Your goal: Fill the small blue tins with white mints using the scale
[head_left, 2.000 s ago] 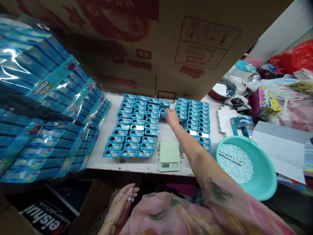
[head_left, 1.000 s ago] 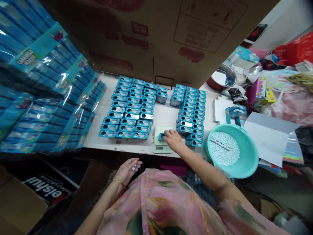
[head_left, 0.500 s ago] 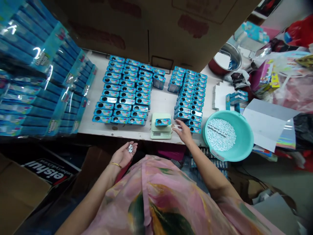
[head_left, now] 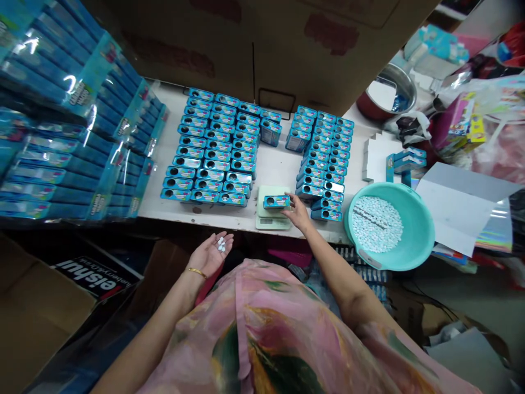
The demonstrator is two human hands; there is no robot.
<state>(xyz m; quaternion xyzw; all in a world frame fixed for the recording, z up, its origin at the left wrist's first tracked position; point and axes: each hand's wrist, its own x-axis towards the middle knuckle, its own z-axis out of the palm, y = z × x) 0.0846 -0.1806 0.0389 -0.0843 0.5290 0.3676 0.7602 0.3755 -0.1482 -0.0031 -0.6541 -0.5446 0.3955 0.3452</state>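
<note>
Palm up, my left hand (head_left: 211, 253) is held just off the table's front edge with several small white pieces (head_left: 221, 244) lying in it. A small blue box (head_left: 276, 202) stands on a pale green scale (head_left: 273, 223). My right hand (head_left: 296, 212) is at the box's right end, thumb and fingers around that end. Rows of similar blue boxes, each with a dark round hole on top, stand left (head_left: 204, 196) and right (head_left: 326, 214) of the scale. At the right, a turquoise basin (head_left: 418, 230) holds many white pieces and a dark strip.
A large cardboard box (head_left: 229, 54) rises behind the rows. Wrapped blue packs (head_left: 82, 93) are stacked at the left. A metal bowl (head_left: 404, 82), white cartons (head_left: 374, 158) and paper sheets (head_left: 451, 205) lie at the right. An open carton (head_left: 36, 301) is at lower left.
My right hand has moved left from beside the scale onto the right end of the blue box. The whole view has shifted slightly. My left hand still carries the white pieces.
</note>
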